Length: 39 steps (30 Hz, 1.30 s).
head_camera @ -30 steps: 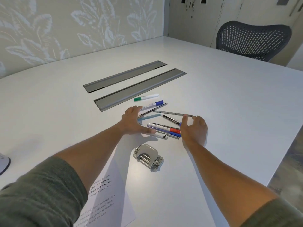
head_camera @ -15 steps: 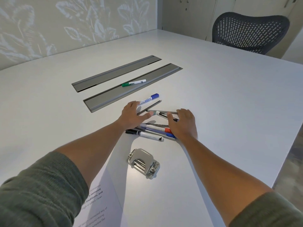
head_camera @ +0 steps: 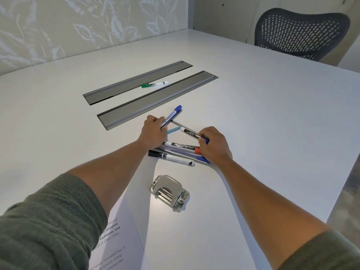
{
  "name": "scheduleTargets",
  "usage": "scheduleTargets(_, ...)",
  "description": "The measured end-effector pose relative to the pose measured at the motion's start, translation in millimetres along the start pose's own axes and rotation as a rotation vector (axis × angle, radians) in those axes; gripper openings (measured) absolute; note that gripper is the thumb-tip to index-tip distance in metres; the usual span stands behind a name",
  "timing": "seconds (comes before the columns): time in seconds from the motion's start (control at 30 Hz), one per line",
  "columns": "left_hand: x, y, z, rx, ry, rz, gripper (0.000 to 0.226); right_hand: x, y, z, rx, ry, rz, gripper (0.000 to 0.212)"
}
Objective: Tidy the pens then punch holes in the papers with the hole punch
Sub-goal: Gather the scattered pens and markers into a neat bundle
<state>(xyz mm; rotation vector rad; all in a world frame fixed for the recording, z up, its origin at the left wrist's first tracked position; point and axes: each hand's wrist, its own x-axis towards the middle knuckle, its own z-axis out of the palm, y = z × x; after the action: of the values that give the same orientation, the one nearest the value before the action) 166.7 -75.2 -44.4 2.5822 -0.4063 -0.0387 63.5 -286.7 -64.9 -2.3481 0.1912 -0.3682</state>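
Observation:
Several pens lie bunched on the white table (head_camera: 263, 117) between my hands. My left hand (head_camera: 153, 131) grips a blue-capped marker (head_camera: 172, 115) that points up and away, with a thin dark pen beside it. My right hand (head_camera: 213, 145) pinches a black-and-white pen (head_camera: 191, 132) by its near end. Below them lie a red-capped marker (head_camera: 183, 146), blue pens and a black marker (head_camera: 171, 157). A green marker (head_camera: 154, 84) rests apart, by the far grey strip. The metal hole punch (head_camera: 169, 192) sits near me. Printed paper (head_camera: 116, 242) lies under my left forearm.
Two long grey cable-tray lids (head_camera: 155, 98) are set into the table beyond the pens. A dark mesh chair (head_camera: 300, 32) stands at the far right corner. The table's right edge (head_camera: 342, 172) drops to the floor.
Both hands have closed inward on the pens, sweeping them together. My left hand has lifted the blue-capped marker, and my right now pinches the black-and-white pen.

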Motion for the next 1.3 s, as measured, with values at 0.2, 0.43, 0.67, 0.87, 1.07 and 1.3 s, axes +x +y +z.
scheduleTargets(0.2, 2.1, -7.6, -9.8, 0.064, 0.068, 0.042, 0.028, -0.9, 0.0, -0.7, 0.055, 0.019, 0.042, 0.025)
scheduleTargets(0.43, 2.3, -22.0, -10.8, 0.069, 0.006, 0.088, 0.043, -3.6, -7.4, -2.9, 0.002, 0.112, 0.150, 0.031)
scheduleTargets(0.67, 6.9, -20.1, -15.5, -0.013, 0.145, -0.099, 0.028, -9.9, -15.3, -8.2, -0.121, 0.239, 0.234, 0.023)
scheduleTargets(0.87, 10.7, -7.8, -12.3, -0.114, 0.111, -0.157, 0.030, -8.7, -10.9, -3.2, 0.073, 0.078, 0.121, 0.024)
scheduleTargets(1.07, 12.3, 9.3, -8.0, -0.143, -0.047, -0.042, 0.033, -8.7, -8.1, -0.8, 0.208, 0.071, -0.052, 0.021)
scheduleTargets(1.3, 2.8, 37.2, 0.6, -0.149, -0.164, 0.144, 0.026, -7.2, -3.0, 2.4, 0.017, 0.316, 0.046, 0.039)
